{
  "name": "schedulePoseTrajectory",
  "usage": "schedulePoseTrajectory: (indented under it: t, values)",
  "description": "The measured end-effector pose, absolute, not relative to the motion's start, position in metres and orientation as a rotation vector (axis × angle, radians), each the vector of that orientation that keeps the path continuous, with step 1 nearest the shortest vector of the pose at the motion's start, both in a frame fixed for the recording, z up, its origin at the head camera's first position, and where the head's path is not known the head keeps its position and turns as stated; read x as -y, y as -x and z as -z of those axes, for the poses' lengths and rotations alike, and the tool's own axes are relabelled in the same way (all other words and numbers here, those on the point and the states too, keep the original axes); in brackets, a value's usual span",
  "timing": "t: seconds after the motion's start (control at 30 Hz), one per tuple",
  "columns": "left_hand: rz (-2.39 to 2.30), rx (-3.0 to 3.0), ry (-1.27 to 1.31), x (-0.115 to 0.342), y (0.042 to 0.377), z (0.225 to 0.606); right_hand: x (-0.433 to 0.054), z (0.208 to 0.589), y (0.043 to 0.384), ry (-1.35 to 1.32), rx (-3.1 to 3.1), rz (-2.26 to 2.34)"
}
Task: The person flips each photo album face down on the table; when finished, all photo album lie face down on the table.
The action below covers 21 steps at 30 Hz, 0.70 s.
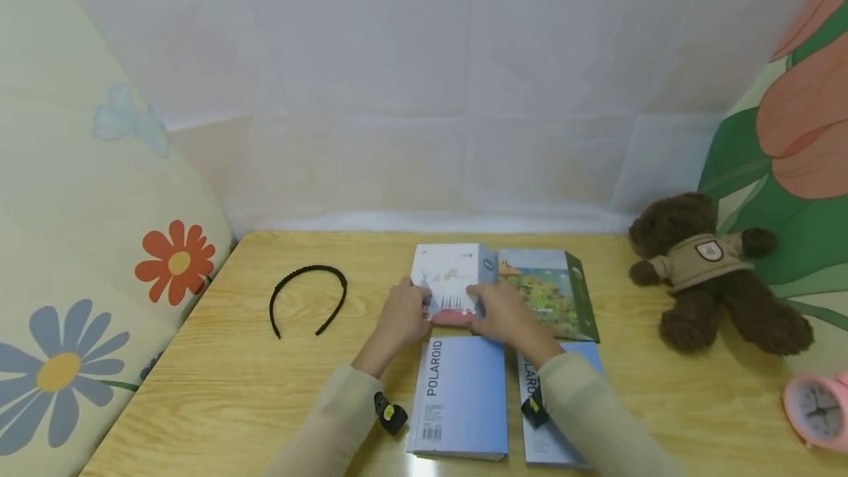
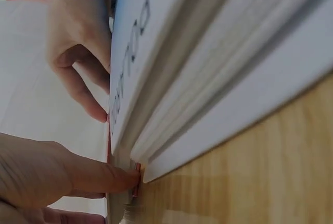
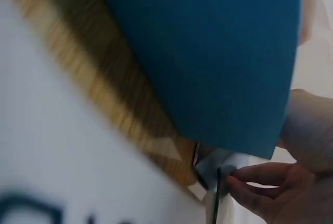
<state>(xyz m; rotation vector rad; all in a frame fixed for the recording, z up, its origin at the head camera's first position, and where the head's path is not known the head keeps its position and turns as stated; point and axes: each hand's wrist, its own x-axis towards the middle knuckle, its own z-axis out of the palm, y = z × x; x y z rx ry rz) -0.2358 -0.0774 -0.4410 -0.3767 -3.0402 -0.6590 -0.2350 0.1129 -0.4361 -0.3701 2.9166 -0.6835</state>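
A white illustrated book point(image 1: 452, 263) with a pink lower edge and a blue side lies toward the back of the table. My left hand point(image 1: 409, 309) grips its left edge, thumb on the cover. On the opposite edge my right hand point(image 1: 505, 311) holds it the same way. Both hands also show in the left wrist view, where the left thumb point(image 2: 112, 176) presses at an edge beside a Polaroid album point(image 2: 151, 52). Just in front of the hands lies that blue-and-white Polaroid album point(image 1: 460, 396). A landscape-covered book point(image 1: 539, 293) with a green side touches the right hand's area.
A second Polaroid album point(image 1: 556, 455) lies partly under the right forearm. Left on the wooden table point(image 1: 218, 389) is a black headband point(image 1: 308, 269). At the right are a brown teddy bear point(image 1: 709, 263) and a pink alarm clock point(image 1: 818, 411). A white cloth point(image 1: 371, 94) hangs behind.
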Motion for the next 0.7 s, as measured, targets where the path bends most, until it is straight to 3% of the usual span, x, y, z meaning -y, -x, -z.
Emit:
schedulePoseTrajectory:
  t: [0.7]
  values:
    - [0.860, 3.120, 0.515, 0.091, 0.237, 0.437, -0.115, 0.439, 0.231, 0.381, -2.883, 0.729]
